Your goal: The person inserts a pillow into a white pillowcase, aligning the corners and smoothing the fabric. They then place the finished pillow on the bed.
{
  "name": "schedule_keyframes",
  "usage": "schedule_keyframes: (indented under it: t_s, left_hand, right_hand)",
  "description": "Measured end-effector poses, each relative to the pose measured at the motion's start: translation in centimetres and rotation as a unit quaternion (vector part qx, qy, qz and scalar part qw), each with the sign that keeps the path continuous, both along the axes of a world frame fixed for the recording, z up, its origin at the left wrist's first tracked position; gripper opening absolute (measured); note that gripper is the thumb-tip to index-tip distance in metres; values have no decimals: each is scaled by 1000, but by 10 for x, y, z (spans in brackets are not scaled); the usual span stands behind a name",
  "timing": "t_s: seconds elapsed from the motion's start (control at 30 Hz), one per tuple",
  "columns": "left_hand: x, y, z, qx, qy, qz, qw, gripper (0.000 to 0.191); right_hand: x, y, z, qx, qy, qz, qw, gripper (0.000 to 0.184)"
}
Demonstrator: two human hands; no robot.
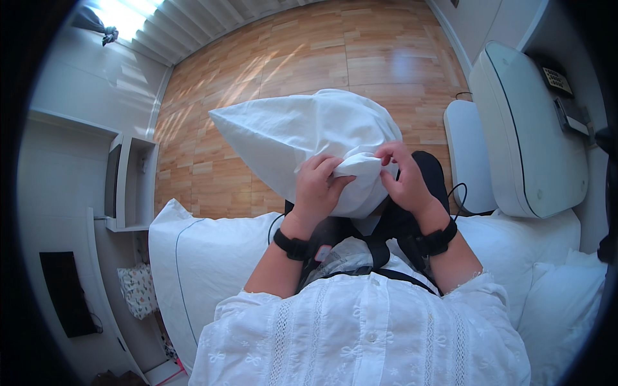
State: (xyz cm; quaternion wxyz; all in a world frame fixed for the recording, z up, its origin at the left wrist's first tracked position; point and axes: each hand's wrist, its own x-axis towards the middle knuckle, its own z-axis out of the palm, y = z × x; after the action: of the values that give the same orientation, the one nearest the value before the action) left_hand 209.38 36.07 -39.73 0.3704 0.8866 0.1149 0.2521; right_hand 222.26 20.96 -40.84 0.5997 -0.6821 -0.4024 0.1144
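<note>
Across my knees rests a white pillow in a cloth pillowcase (333,120), one pointed corner reaching to the left over the floor. My left hand (316,186) pinches a gathered fold of the white cloth between thumb and fingers. On the fold's other side, my right hand (404,181) grips it with thumb and bent fingers. The bunched fold (358,165) stands up between the two hands. Whether an opening of the case lies under the fingers, I cannot tell. Black straps circle both wrists.
I sit at the edge of a white-covered bed (222,255). To the right is a white bedside cabinet (502,135) with a glass top and a telephone (557,79). An open shelf unit (137,183) stands left. Wood-patterned floor (309,58) stretches ahead towards a pale curtain (203,21).
</note>
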Motion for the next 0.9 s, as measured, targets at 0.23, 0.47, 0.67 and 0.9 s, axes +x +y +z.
schedule_keyframes:
  t_s: [0.23, 0.47, 0.67, 0.9]
  left_hand:
    - [3, 0, -3, 102, -32, -63, 992, 32]
    - [-8, 10, 2, 116, -58, -23, 991, 41]
    - [-9, 49, -6, 258, 55, 72, 962, 41]
    - [-10, 102, -16, 348, 59, 229, 907, 38]
  right_hand:
    - [-11, 13, -6, -30, 8, 44, 999, 25]
    - [-6, -15, 15, -67, -117, -21, 991, 19]
    - [-2, -50, 31, -49, -205, -44, 977, 16]
    - [8, -114, 34, -123, -270, -157, 942, 17]
